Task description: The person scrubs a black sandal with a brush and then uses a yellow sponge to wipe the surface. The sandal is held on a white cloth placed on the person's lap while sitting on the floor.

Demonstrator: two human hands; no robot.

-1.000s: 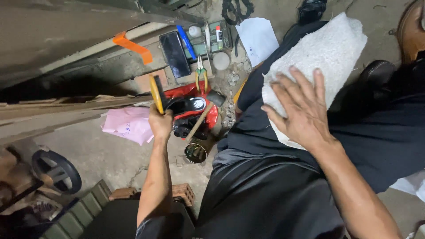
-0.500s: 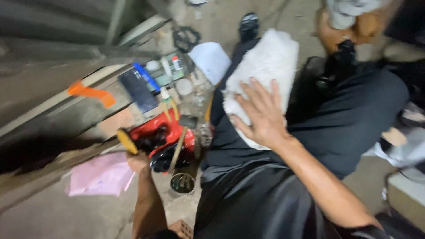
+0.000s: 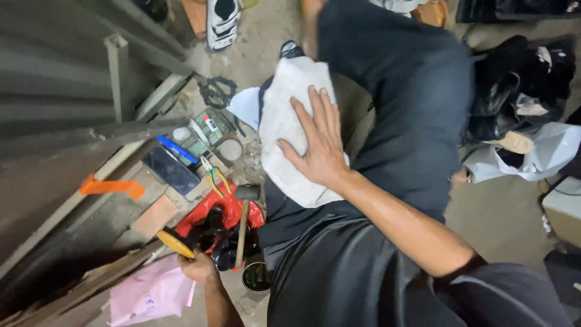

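Down low, the left hand [image 3: 196, 266] is closed around a yellow-edged tool [image 3: 175, 244], holding it just beside a red bag [image 3: 233, 209] on the floor. A hammer [image 3: 243, 218] leans across that bag, its head uppermost, and a tin [image 3: 256, 277] stands right below. The right hand [image 3: 318, 145] lies flat, fingers spread, pressing on a white cloth [image 3: 281, 130] draped over the person's dark-trousered thigh. Pliers [image 3: 213, 177], a phone [image 3: 170, 171] and a blue pen [image 3: 177, 149] lie near the bag; pink paper [image 3: 151, 295] lies beside the left hand.
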